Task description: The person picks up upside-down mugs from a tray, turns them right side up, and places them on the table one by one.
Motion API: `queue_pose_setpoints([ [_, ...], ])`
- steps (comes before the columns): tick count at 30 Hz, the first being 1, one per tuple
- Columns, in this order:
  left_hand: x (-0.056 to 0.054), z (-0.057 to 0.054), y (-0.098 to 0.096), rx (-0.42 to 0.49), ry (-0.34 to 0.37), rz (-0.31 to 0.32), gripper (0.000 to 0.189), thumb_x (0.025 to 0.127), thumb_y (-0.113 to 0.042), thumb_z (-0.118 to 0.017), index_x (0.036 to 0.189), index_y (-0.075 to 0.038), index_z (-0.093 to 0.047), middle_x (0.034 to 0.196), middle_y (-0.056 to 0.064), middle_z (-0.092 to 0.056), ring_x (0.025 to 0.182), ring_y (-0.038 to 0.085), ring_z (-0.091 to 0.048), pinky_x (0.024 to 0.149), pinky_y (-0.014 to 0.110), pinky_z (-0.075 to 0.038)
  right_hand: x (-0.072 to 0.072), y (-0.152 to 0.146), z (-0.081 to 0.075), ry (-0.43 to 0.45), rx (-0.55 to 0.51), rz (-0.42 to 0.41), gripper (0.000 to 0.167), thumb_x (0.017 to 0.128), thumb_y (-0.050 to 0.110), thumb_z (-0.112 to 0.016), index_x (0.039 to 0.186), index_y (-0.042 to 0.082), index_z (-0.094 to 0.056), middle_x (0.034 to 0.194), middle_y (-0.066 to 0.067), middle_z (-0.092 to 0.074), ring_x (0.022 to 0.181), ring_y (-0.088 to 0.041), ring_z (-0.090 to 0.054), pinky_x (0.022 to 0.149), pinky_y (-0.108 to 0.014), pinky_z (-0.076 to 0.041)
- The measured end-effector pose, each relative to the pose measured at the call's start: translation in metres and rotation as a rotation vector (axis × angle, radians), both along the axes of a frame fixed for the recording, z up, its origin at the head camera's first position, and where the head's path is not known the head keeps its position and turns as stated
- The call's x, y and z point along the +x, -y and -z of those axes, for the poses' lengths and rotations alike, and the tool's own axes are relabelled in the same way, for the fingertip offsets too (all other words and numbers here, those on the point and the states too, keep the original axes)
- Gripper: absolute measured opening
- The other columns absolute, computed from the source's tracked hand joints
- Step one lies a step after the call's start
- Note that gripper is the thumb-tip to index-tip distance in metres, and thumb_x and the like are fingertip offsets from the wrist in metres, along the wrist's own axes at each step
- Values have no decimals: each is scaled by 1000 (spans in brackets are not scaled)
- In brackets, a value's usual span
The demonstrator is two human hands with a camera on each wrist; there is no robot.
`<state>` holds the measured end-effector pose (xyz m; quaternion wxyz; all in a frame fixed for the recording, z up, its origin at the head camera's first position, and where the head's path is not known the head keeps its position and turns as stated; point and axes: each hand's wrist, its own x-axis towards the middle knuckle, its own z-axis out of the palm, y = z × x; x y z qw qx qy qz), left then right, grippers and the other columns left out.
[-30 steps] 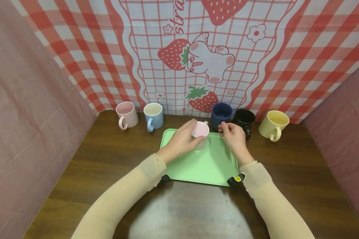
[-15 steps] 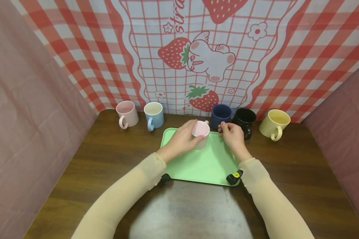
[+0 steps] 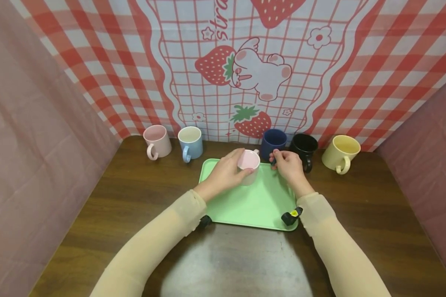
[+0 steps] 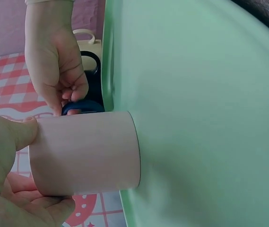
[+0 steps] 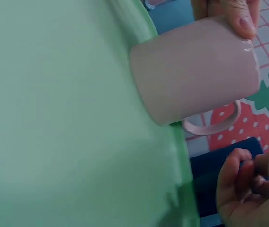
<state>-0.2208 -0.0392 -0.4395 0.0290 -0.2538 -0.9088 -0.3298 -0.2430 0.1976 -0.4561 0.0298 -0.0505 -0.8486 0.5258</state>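
Near the far edge of the light green tray (image 3: 252,210), a pale pink mug (image 3: 249,160) stands upright. My left hand (image 3: 224,171) grips it near the rim, thumb on the near side. The left wrist view shows the mug's (image 4: 87,153) base against the tray. Its handle (image 5: 214,124) points away, as the right wrist view shows. Just behind the tray is a navy blue mug (image 3: 273,142); my right hand (image 3: 289,167) pinches its handle with curled fingers, which mostly hide it.
Left along the back stand another pink mug (image 3: 159,142) and a light blue mug (image 3: 193,146). A black mug (image 3: 302,146) is close beside my right hand, with a yellow mug (image 3: 338,154) farther right. A checked cloth (image 3: 126,82) hangs behind the wooden table (image 3: 134,206).
My right wrist has lifted very slightly. Both hands keep their holds, and the mugs and tray show no clear movement.
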Motion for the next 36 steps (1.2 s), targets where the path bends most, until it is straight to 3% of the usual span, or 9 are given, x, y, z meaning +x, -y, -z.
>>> queue_pose_setpoints([
  [3, 0, -2, 1, 4, 8, -7, 73, 103, -29, -78, 157, 9, -47, 160, 24, -54, 143, 38, -58, 119, 47, -48, -1, 1, -2, 19, 18, -28, 45, 117, 29, -53, 113, -9, -77, 99, -15, -77, 65, -9, -64, 62, -17, -53],
  [10, -1, -3, 1, -13, 26, -10, 75, 103, -30, -79, 158, 9, -47, 161, 24, -53, 144, 39, -56, 120, 48, -47, -1, 6, -2, 40, -29, -52, 46, 118, 30, -52, 114, -10, -75, 101, -16, -77, 70, -11, -66, 71, -26, -62],
  [17, -1, -3, 2, -16, 21, -13, 74, 103, -30, -79, 157, 8, -48, 159, 24, -55, 142, 39, -59, 118, 48, -49, -3, 9, -1, 36, -44, -62, 44, 117, 28, -53, 111, -11, -75, 96, -12, -76, 68, -10, -65, 68, -24, -61],
  [24, 0, -6, 3, -20, 30, -7, 74, 103, -30, -78, 158, 8, -47, 160, 25, -54, 143, 40, -58, 118, 49, -49, -4, 11, -4, 61, -29, -82, 47, 118, 29, -52, 114, -11, -75, 103, -20, -77, 69, -10, -66, 70, -25, -62],
  [27, 0, -6, 3, -22, 40, -5, 74, 103, -30, -78, 159, 8, -47, 161, 24, -53, 144, 40, -57, 119, 49, -48, -4, 10, -6, 62, 39, -96, 48, 118, 31, -50, 112, -7, -77, 101, -20, -77, 71, -13, -69, 68, -23, -59],
  [30, 0, -7, 3, -25, 48, 2, 74, 103, -30, -78, 159, 7, -47, 161, 25, -53, 145, 40, -55, 121, 49, -46, -2, 6, -9, 34, 183, -123, 47, 118, 33, -50, 110, -3, -78, 91, -18, -77, 74, -19, -70, 70, -25, -53],
  [33, 0, -7, 4, -27, 51, 14, 74, 104, -30, -78, 159, 7, -47, 162, 24, -52, 146, 40, -54, 123, 49, -44, -1, 0, -10, -42, 337, -143, 44, 116, 33, -53, 109, -2, -78, 80, -13, -76, 80, -28, -70, 75, -35, -52],
  [36, 0, -7, 6, -30, 52, 35, 73, 104, -29, -77, 160, 7, -47, 163, 24, -51, 148, 40, -53, 124, 49, -42, 2, -6, -11, -163, 442, -127, 39, 111, 32, -59, 108, -3, -77, 81, -11, -76, 84, -34, -69, 78, -46, -54],
])
